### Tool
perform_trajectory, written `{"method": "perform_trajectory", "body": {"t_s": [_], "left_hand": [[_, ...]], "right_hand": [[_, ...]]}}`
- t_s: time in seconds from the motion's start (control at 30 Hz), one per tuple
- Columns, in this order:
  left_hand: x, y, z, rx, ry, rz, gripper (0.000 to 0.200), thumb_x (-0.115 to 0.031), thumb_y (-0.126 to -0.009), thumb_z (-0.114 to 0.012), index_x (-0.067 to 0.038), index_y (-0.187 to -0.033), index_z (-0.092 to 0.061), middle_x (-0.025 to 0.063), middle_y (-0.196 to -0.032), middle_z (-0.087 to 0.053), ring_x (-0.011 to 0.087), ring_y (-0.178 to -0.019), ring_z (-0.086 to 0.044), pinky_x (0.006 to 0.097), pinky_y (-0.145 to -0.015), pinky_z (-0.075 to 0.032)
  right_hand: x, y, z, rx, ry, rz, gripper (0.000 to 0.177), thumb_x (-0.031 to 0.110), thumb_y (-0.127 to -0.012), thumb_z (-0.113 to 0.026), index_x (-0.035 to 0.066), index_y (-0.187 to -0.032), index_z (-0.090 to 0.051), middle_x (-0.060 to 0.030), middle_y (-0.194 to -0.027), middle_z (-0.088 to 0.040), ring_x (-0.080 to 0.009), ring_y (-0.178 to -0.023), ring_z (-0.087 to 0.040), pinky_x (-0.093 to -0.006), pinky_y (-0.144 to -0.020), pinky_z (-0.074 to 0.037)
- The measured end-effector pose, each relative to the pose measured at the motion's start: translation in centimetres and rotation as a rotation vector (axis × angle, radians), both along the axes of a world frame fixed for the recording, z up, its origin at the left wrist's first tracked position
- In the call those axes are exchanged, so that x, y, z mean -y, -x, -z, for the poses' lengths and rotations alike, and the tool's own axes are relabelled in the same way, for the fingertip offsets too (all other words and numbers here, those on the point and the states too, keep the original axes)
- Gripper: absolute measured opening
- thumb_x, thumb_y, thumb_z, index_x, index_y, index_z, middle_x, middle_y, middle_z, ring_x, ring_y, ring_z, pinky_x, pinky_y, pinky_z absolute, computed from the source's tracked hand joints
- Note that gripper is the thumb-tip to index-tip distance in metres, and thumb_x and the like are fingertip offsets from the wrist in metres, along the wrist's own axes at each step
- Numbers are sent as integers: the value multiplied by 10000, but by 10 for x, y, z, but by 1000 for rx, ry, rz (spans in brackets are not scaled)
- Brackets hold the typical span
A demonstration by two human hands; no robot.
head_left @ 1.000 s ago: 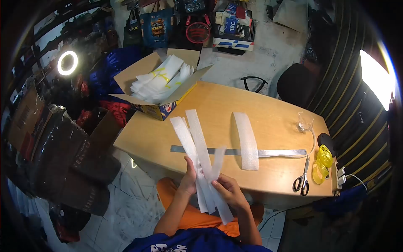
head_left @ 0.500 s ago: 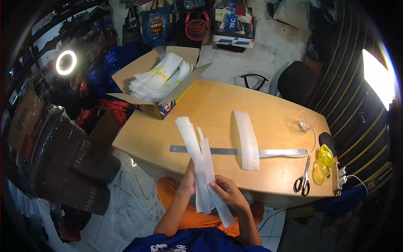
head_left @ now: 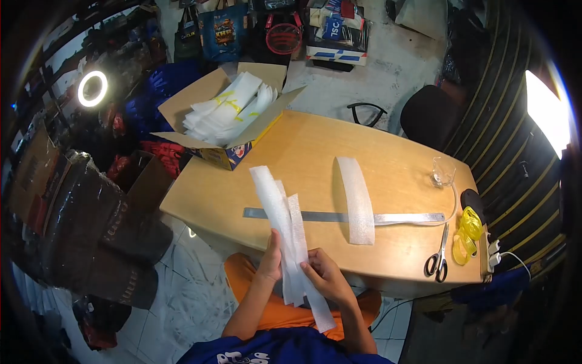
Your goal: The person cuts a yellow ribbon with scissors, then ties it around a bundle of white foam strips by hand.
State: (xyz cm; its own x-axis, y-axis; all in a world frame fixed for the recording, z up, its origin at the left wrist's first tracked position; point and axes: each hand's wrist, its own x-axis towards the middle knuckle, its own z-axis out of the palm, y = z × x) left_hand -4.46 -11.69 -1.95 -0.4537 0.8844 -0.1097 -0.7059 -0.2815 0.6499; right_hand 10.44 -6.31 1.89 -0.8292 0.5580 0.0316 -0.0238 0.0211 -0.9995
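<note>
White foam strips (head_left: 285,242) are held upright in a loose, overlapping bundle over my lap, their upper ends reaching over the table edge. My left hand (head_left: 271,258) grips the bundle's left side, thumb on top. On the right side, my right hand (head_left: 323,273) pinches the strips with thumb and fingers. One strip hangs lower than the others. A single wide foam strip (head_left: 356,200) lies on the table across a metal ruler (head_left: 321,216).
An open cardboard box (head_left: 276,124) with banded foam strips stands at the table's back left. Scissors (head_left: 438,261), yellow tape (head_left: 467,236) and a white cable (head_left: 454,203) lie at the right of the wooden table (head_left: 303,145). A dark chair (head_left: 429,118) stands behind.
The strips in my hands have shifted against each other, and the bundle's top has moved slightly left. My left thumb now shows on the front of the strips.
</note>
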Motion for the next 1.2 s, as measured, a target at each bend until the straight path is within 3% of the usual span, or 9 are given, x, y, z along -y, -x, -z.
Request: {"method": "perform_trajectory", "body": {"t_s": [0.13, 0.27, 0.43, 0.67, 0.77, 0.83, 0.97, 1.13, 1.2], "left_hand": [[-1, 6, 3, -150, 49, 62, 777, -662, -795, -536, -55, -1266, -426, 78, -1061, -553, 191, -917, -567, 359, -811, -492], [0, -3, -24, -130, -55, 79, 786, -629, -781, -587, -38, -1271, -417, 85, -1094, -544, 200, -897, -571, 356, -795, -495], [-1, 0, -23, -116, -120, 65, 670, -516, -825, -617, -34, -1244, -412, 85, -1073, -538, 212, -902, -573, 348, -786, -504], [-3, -7, -36, -47, -40, -20, 539, -430, -879, -592, -1, -1180, -466, 71, -997, -570, 197, -893, -599, 342, -780, -515], [-3, -7, -33, 17, -29, -22, 496, -406, -894, -580, -6, -1167, -471, 61, -976, -559, 190, -871, -598, 331, -771, -514], [-1, -5, -31, -1, -34, -61, 446, -383, -906, -572, -8, -1130, -486, 63, -961, -551, 172, -819, -586, 311, -721, -507], [1, -2, -20, 36, -151, 69, 403, -362, -921, -557, -14, -1111, -488, 60, -931, -538, 141, -744, -549, 293, -651, -485], [10, -15, -26, -183, 86, 153, 420, -393, -945, -499, -18, -1134, -472, 55, -916, -549, 112, -747, -541, 274, -648, -477], [10, -20, -21, -133, -15, 147, 469, -439, -932, -500, -16, -1137, -487, 59, -932, -571, 119, -806, -572, 271, -692, -492]], "right_hand": [[1, -2, -13, 84, -38, -14, 145, 94, -943, -520, -29, -1005, -472, -41, -833, -562, -60, -764, -523, -212, -654, -433], [0, -1, -3, 54, -37, -6, 228, 169, -932, -556, -35, -1009, -486, -84, -820, -585, -89, -716, -517, -253, -651, -443], [2, -3, -21, 237, -151, 39, 211, 148, -895, -602, -10, -995, -504, -112, -815, -555, -138, -652, -514, -283, -623, -435], [9, -1, -14, 67, -469, 235, 215, 86, -853, -632, -18, -976, -490, -159, -911, -515, -240, -646, -538, -288, -649, -449], [9, -8, -18, 114, -416, 194, 201, 91, -871, -619, -12, -976, -483, -121, -891, -544, -180, -701, -550, -269, -679, -447], [6, -16, -15, -11, 45, 81, 192, 103, -886, -611, -7, -980, -485, -80, -879, -577, -122, -772, -547, -263, -711, -444], [-1, -21, -54, -237, 225, 68, 131, 60, -907, -571, -17, -984, -499, -80, -910, -615, -113, -872, -571, -255, -782, -456], [-16, -6, -53, -207, 253, -39, 165, 40, -887, -597, -19, -1016, -513, -57, -891, -615, -92, -847, -572, -235, -764, -455], [-17, 2, -43, -111, 141, 68, 171, 46, -885, -605, -23, -1010, -510, -49, -850, -618, -77, -807, -579, -205, -721, -457]]}}
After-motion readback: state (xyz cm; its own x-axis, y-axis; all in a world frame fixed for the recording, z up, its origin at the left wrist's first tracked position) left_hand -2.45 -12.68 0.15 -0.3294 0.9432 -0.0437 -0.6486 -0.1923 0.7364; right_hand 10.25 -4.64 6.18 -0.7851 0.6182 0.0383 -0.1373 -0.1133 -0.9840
